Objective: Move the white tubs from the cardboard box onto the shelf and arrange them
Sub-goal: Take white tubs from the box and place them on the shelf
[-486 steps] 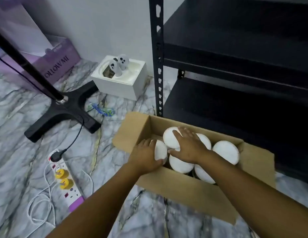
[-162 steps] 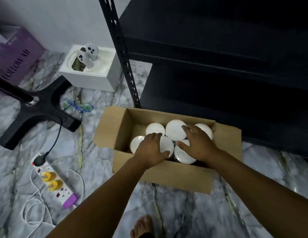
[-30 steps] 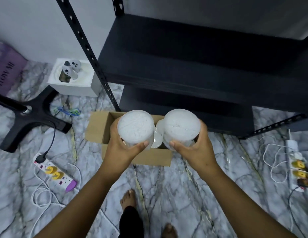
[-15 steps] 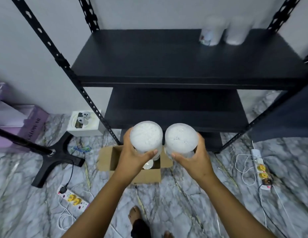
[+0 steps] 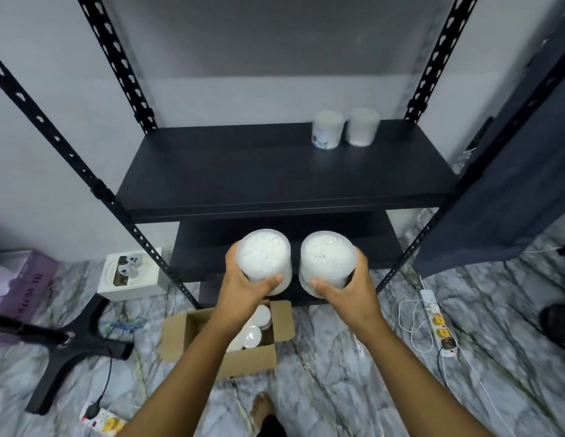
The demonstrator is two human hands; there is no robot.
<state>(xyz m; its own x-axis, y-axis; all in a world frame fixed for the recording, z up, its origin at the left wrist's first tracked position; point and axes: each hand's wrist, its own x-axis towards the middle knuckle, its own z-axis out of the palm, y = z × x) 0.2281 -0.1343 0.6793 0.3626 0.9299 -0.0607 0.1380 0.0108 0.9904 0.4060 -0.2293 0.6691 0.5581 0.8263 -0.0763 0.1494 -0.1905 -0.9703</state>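
At the centre of the frame the left hand [image 5: 243, 287] was wrapped around a round white plastic tub [image 5: 264, 260], fingers curled behind its wall and the thumb pressed across its near side. Just to the right, the right hand [image 5: 347, 290] gripped a second round white tub [image 5: 327, 260] in the same way, thumb across the front. The two held tubs stood upright and side by side, close together, though whether they touched could not be told. Both sat in front of the edge of the black metal shelf board [image 5: 243, 175] that filled the middle of the frame.

In the upper right, at the back of that board, two more white tubs stood upright next to each other: one with a small printed label [image 5: 327, 129] and a plain one [image 5: 363, 126] to its right.

In the lower centre, on the grey marbled floor [image 5: 353, 357], lay the open brown cardboard box [image 5: 249, 362], partly hidden by the left forearm, with white lids of further tubs [image 5: 251, 335] visible inside.

At lower left a black cross-shaped stand base [image 5: 70, 345] rested on the floor, with a white square box [image 5: 131, 274] behind it. A white power strip with yellow plugs [image 5: 439, 323] lay at right.
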